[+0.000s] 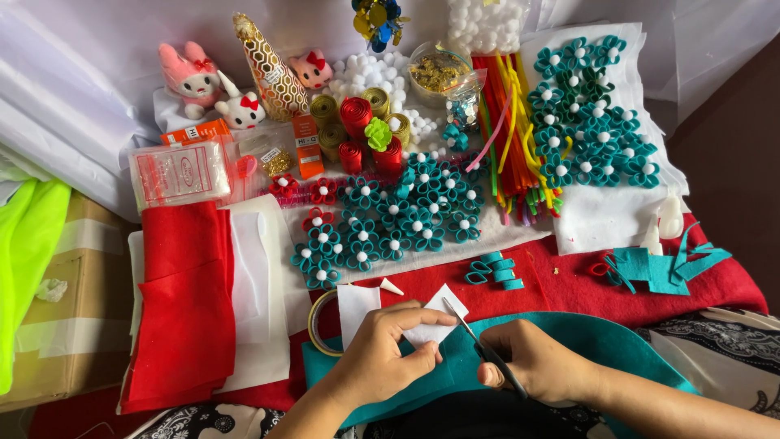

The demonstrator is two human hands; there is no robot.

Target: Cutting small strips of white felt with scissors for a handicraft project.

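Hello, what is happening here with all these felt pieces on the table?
A person is cutting felt. The left hand holds a small white felt piece over a teal felt sheet, and the right hand holds scissors with the blades at that piece. Beyond the hands lie many finished teal felt flowers with white centres, a stack of red felt, coloured pipe cleaners and three small plush toys.

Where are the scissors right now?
The scissors are in the person's right hand, low in the head view just right of centre, their tip by the white felt piece that the left hand holds over teal felt.
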